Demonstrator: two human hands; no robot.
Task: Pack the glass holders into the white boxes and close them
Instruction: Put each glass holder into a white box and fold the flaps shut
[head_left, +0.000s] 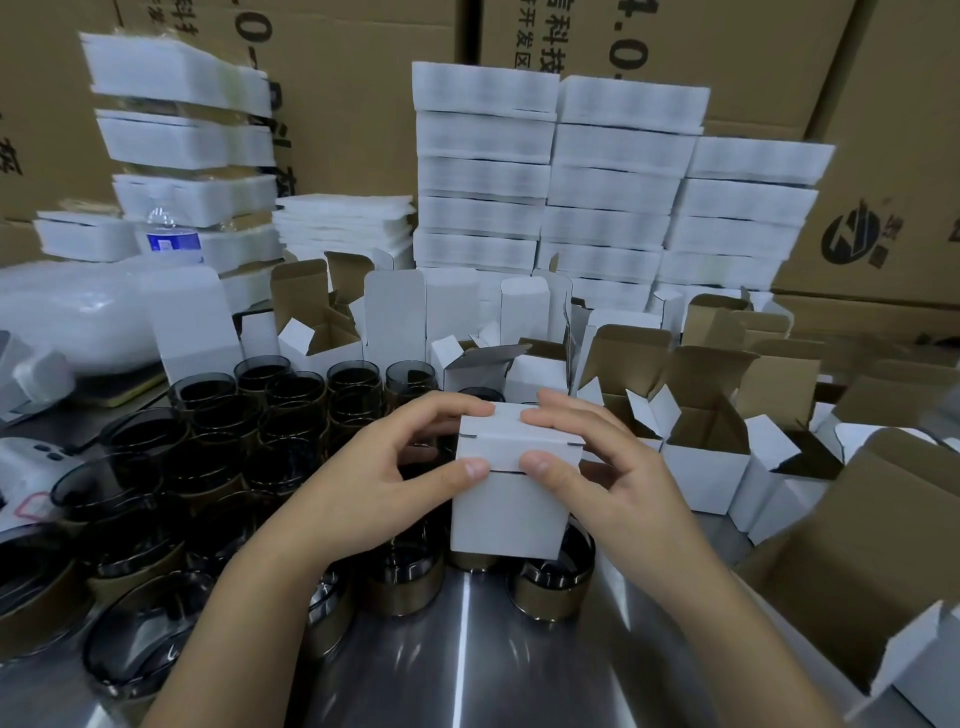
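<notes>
Our left hand and right hand grip the small closed white cardboard box between their fingers, thumbs on its front seam. Light, dentable card, we judge; hold corners.

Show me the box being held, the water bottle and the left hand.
held box (508, 514), head view, front wall.
water bottle (174, 243), head view, blue label.
left hand (387, 480), head view, back of hand.

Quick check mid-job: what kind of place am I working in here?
Probably a warehouse packing station: big printed cardboard cartons wall the back, white bundles stand stacked before them, and dark glass holders crowd the metal table beside open white boxes.
</notes>
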